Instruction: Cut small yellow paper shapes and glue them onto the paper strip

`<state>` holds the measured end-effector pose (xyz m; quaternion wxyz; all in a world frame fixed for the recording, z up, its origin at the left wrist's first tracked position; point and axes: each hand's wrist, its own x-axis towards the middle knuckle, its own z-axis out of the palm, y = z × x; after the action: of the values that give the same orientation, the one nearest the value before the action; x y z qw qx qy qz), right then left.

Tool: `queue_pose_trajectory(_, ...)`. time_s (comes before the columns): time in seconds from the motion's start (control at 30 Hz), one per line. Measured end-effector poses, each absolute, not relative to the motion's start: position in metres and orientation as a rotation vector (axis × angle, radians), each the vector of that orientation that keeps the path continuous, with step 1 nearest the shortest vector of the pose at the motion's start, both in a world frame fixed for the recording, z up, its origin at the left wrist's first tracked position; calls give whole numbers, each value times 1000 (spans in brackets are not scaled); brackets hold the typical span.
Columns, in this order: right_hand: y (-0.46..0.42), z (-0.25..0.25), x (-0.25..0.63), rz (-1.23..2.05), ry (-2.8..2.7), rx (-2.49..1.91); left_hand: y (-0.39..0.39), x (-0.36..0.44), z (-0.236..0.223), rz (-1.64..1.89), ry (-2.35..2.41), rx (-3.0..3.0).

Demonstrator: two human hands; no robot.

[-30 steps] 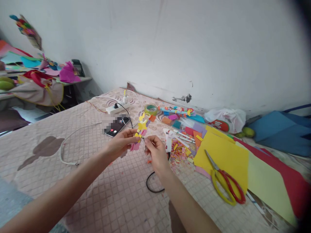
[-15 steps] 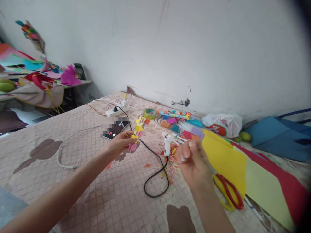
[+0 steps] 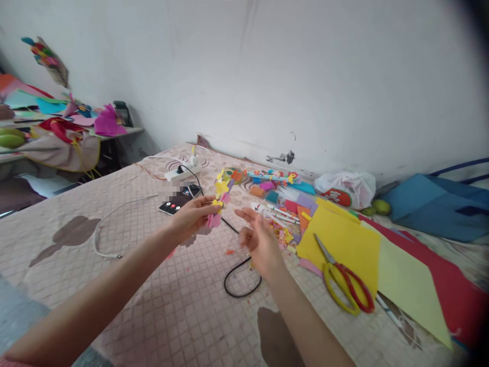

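Observation:
My left hand (image 3: 190, 217) is closed on a stick decorated with yellow, pink and orange paper flowers (image 3: 220, 194), held upright above the quilted bed cover. My right hand (image 3: 256, 237) hovers just to the right of it, fingers spread and holding nothing, slightly blurred. A white glue gun (image 3: 263, 210) lies just behind my right hand, and its black cord (image 3: 237, 278) loops on the cover below it.
Red-and-yellow scissors (image 3: 344, 283) lie on a yellow sheet (image 3: 344, 239) beside light green and red sheets. Coloured paper scraps, markers and a tape roll sit behind. A phone (image 3: 176, 200), power strip (image 3: 180, 173) and white cable (image 3: 103, 229) lie to the left. A white bag (image 3: 346, 188) is by the wall.
My right hand let go of the flower stick, swung out right toward the paper, then came back beside the stick with fingers spread. My left hand raised the stick slightly.

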<state>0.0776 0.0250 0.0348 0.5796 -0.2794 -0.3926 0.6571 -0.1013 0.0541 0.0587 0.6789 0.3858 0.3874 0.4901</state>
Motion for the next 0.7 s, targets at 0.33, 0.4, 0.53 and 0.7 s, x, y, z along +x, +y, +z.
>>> queue_pose_trajectory(0.33, 13, 13, 45, 1790, -926, -633, 58, -89, 54, 1373, 902, 1022)
queue_pose_trajectory(0.4, 8, 15, 54, 1528, -910, -759, 60, -91, 49, 1364, 930, 976)
queue_pose_trajectory(0.53, 9, 27, 71, 1135, -941, -745, 64, -93, 40, 1334, 974, 910)
queue_pose_trajectory(0.7, 8, 49, 78, 1240, -951, -451, 66, -93, 33, 1310, 1017, 967)
